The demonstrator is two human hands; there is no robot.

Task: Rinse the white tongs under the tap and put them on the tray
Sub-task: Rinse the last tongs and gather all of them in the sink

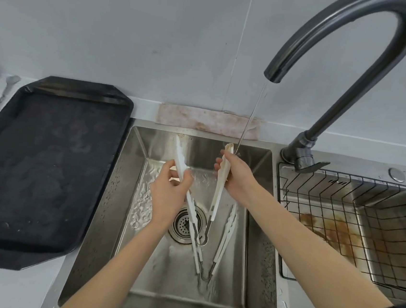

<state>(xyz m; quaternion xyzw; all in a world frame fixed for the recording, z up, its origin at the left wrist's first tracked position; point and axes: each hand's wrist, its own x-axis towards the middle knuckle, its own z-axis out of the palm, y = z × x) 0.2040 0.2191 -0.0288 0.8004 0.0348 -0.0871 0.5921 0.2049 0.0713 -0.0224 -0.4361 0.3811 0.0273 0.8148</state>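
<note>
- Tongs (220,180) spread wide over the sink (258,210), hinge end hanging low near the drain (188,223), one white arm in each of my hands.
- Left hand (167,195) has fingers and thumb curled round the left arm; right hand (235,180) is wrapped round the right arm near its tip.
- Tap (346,43) is running, a thin stream landing just beside the right tip, which looks stained brownish.
- Second pair of tongs (222,243) lies on the sink floor below, untouched.
- Tray (45,162) sits left of the sink, dark and wet, nothing on it that I can see.
- Risk, my guess: wet plastic could slip from either grip and drop onto the pair below.
- Risk: the stream only meets one tip, so the left arm may stay unrinsed unless I shift it under.
- Risk: carrying it dripping to the tray would wet the counter.
</note>
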